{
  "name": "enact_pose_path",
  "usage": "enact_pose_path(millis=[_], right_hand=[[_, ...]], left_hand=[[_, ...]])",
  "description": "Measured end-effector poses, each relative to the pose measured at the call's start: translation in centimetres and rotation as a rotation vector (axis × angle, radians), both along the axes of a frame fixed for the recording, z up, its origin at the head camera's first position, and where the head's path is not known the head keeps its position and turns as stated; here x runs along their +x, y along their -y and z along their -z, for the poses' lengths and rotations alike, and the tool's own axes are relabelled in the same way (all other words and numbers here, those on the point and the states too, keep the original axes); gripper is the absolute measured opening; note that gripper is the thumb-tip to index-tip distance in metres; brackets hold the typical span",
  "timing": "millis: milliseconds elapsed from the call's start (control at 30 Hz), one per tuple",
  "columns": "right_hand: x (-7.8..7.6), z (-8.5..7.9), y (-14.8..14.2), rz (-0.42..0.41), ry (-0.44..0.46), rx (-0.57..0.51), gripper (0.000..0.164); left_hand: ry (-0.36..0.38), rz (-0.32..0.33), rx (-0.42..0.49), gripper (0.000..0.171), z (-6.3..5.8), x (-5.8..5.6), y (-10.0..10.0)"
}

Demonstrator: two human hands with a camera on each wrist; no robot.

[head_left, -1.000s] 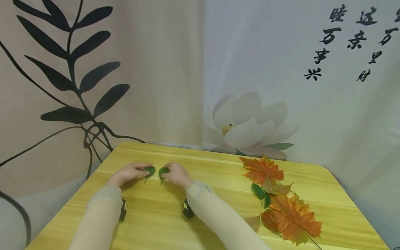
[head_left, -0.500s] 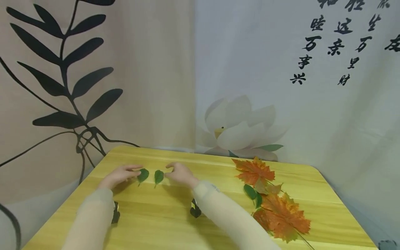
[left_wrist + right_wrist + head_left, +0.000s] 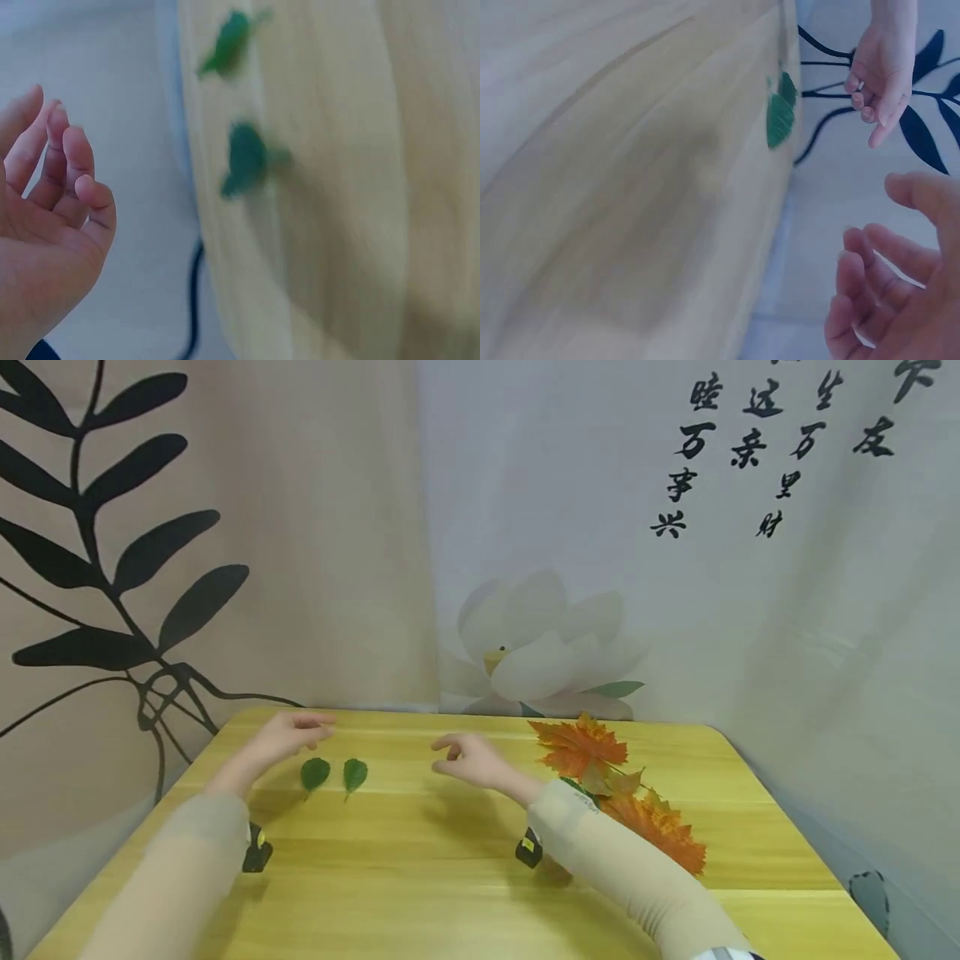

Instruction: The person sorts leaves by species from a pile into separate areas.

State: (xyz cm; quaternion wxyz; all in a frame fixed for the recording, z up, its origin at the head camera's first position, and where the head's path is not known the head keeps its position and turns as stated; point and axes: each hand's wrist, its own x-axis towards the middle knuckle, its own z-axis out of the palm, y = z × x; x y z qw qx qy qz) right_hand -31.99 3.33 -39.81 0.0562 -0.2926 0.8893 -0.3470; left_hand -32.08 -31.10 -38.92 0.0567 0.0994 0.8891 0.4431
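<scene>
Two small green leaves lie side by side near the far left of the wooden table (image 3: 420, 835). The left one (image 3: 315, 773) is rounder, the right one (image 3: 356, 774) slightly narrower; both stems point toward me. My left hand (image 3: 281, 739) hovers just above and left of the left leaf, fingers loosely bent, holding nothing. In the left wrist view both leaves look blurred beside that hand (image 3: 56, 202). My right hand (image 3: 476, 762) hangs in the air to the right of the leaves, thumb and fingers apart. The right wrist view shows its loosely curled fingers around nothing (image 3: 892, 277).
Orange maple leaves (image 3: 581, 745) lie at the right of the table, with a second large one (image 3: 660, 831) partly behind my right sleeve. A green leaf (image 3: 577, 789) shows between them. A printed curtain (image 3: 337, 568) hangs behind the table's far edge.
Both hands have let go of the green leaves, which stay on the table. My right hand has drawn away to the right; my left hand has lifted off its leaf. The head view has shifted rightward.
</scene>
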Motion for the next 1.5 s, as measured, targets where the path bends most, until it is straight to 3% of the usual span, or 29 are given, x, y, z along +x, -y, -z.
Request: enact_pose_path(millis=[133,300,500,700,800,933,1167,1333,1500], right_hand=[[0.8,-1.3,-4.4,0.023,-0.005,0.011,0.032],[1.5,-2.2,-9.5,0.081,-0.015,0.020,0.025],[2.1,-2.4,-14.1,0.128,0.000,0.023,0.021],[2.4,-1.5,-17.1,0.106,0.003,0.045,0.021],[2.6,-0.6,-18.5,0.065,-0.007,0.064,0.023],[2.6,0.6,-20.2,-0.016,-0.084,0.140,0.023],[2.8,2.7,-22.1,-0.108,-0.218,0.229,0.025],[2.8,3.5,-23.0,-0.120,-0.298,0.289,0.026],[3.0,3.4,-23.9,-0.144,-0.366,0.316,0.025]], left_hand=[[-0.006,0.081,0.028,0.052,-0.7,-0.4,-3.4],[0.002,0.174,0.044,0.047,-0.6,-0.6,-8.2],[0.035,0.243,0.085,0.043,0.4,-0.9,-13.8],[0.060,0.286,0.135,0.042,2.0,-1.0,-18.9],[0.074,0.294,0.158,0.043,2.5,-0.9,-21.4],[0.124,0.291,0.200,0.048,3.2,-1.0,-24.6],[0.188,0.293,0.186,0.055,5.0,-0.9,-29.6],[0.227,0.259,0.234,0.050,5.1,-0.4,-32.6],[0.214,0.229,0.195,0.046,4.6,0.1,-35.2]])
